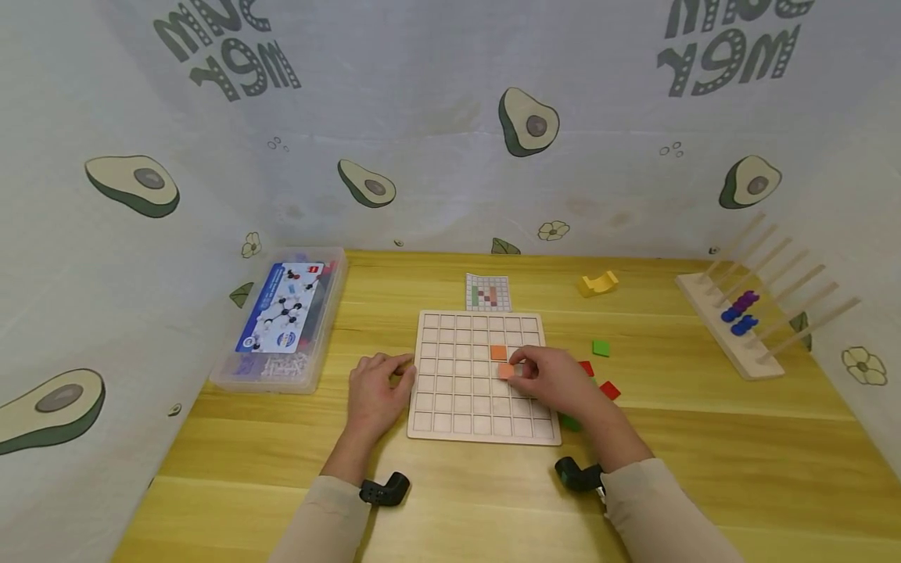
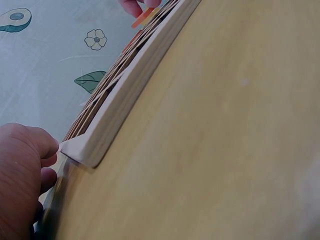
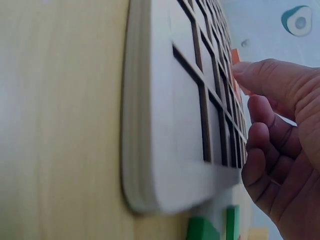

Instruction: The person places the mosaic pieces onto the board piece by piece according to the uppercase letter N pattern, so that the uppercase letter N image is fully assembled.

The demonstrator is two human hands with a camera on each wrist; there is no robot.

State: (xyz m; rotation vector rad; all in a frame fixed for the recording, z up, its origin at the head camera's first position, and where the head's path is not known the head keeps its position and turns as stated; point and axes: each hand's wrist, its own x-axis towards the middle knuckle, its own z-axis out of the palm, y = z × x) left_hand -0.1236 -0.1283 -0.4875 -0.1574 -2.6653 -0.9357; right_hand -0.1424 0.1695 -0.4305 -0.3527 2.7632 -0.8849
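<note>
- An orange tile [image 1: 505, 371] is pinched by the right hand [image 1: 552, 379], over the board [image 1: 486, 440].
- The board's left edge is touched by the left hand [image 1: 376, 395], its fingers loosely bent.
- 1 second orange tile [image 1: 498, 353] is placed just beyond the pinched one.
- 2 red tiles [image 1: 610, 390] are scattered beside the right hand.
- Open tabletop [image 1: 479, 500] is left nearer than both hands.

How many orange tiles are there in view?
2: one orange tile lies on the grid board; the other tile is pinched in the right hand. More might be hidden under that hand.
</note>
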